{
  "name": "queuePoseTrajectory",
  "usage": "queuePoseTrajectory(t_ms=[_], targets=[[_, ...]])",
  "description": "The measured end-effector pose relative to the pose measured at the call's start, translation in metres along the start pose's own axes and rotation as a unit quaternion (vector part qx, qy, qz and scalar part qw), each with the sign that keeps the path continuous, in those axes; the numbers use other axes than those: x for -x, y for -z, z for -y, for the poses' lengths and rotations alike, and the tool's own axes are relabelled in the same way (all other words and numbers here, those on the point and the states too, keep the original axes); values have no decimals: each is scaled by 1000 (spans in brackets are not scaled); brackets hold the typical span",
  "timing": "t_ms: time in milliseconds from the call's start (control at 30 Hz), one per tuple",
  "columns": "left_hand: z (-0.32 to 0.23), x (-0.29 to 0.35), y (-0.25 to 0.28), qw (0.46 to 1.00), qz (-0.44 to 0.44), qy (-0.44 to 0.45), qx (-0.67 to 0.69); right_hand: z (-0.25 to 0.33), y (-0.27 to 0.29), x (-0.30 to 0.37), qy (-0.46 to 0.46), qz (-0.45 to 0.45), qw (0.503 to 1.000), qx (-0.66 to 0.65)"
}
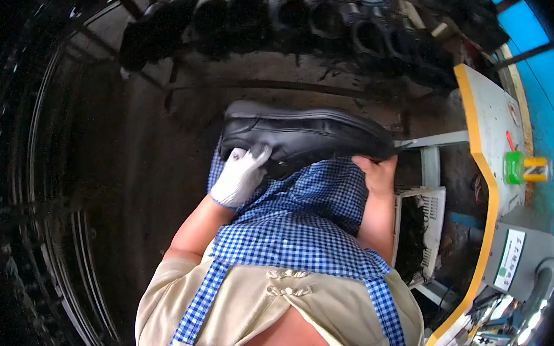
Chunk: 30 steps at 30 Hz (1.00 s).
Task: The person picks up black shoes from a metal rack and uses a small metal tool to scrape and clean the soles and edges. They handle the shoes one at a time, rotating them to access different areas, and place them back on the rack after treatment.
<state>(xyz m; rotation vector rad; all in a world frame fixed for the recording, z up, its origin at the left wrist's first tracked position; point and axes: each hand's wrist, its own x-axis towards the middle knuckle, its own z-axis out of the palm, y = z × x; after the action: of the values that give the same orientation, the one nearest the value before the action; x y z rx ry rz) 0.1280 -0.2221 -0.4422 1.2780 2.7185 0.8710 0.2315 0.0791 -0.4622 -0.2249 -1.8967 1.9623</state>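
Observation:
A black leather shoe [311, 137] lies on its side across my lap, its sole edge on the far side and its narrower end to the right. My left hand [241, 175], in a white glove with darkened fingertips, is closed on the shoe's near left part. At the right end my bare right hand [379, 175] grips the shoe, with the thumb on top and the other fingers mostly hidden. Beneath the shoe is a blue-and-white checked apron [317, 198].
Several dark shoes [285, 9] stand in a row on a rack ahead. To my right is a yellow-edged worktable [495, 124] with a green container [514, 167], a yellow can [535, 170] and a grey machine [518, 260]. A white plastic crate [438, 216] sits beside my right forearm.

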Motion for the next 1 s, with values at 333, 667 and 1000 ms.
queuePoseTrajectory(t_ms=[333, 667, 1000], targets=[[-29, -18, -5, 783, 170, 158, 577, 42, -35, -30, 80, -64, 992, 79], [-11, -38, -11, 625, -109, 243, 734, -1, -65, 30, 180, 100, 906, 370], [-52, -91, 18, 522, 138, 157, 827, -31, -15, 17, 274, -44, 855, 438]])
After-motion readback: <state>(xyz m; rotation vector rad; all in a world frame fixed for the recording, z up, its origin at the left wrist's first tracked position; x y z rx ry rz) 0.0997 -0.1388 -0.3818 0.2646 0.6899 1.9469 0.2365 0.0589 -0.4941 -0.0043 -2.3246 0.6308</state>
